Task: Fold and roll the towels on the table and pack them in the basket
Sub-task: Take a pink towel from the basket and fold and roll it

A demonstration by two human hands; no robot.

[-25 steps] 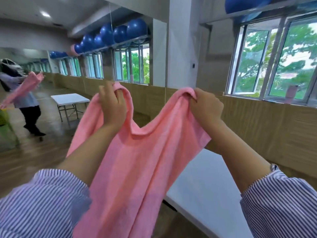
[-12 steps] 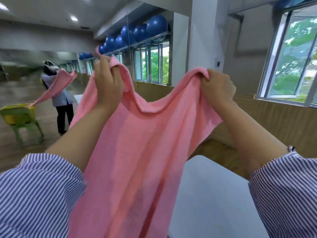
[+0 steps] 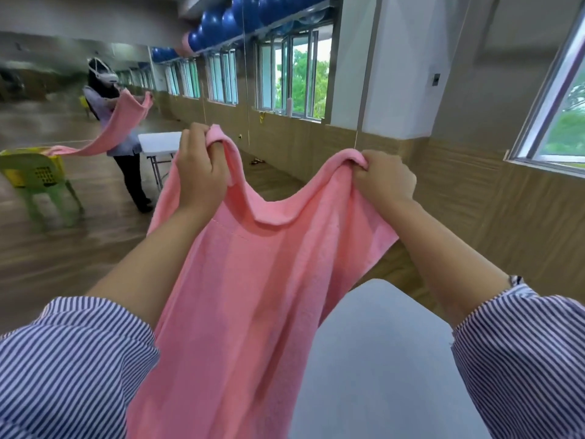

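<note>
Mirrored walls and windows are seen beyond a white table (image 3: 373, 359) from the head view. A pink towel (image 3: 253, 296) is held up in the air above the table's near edge, its top edge pinched by the curled fingers of the left hand (image 3: 199, 172) and right hand (image 3: 384, 179). Spreading appears under way; next, the towel would need to be laid flat for folding.

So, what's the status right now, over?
Left hand and right hand each grip a top corner. Pink towel hangs unfolded above white table. Nothing in the way.
</note>
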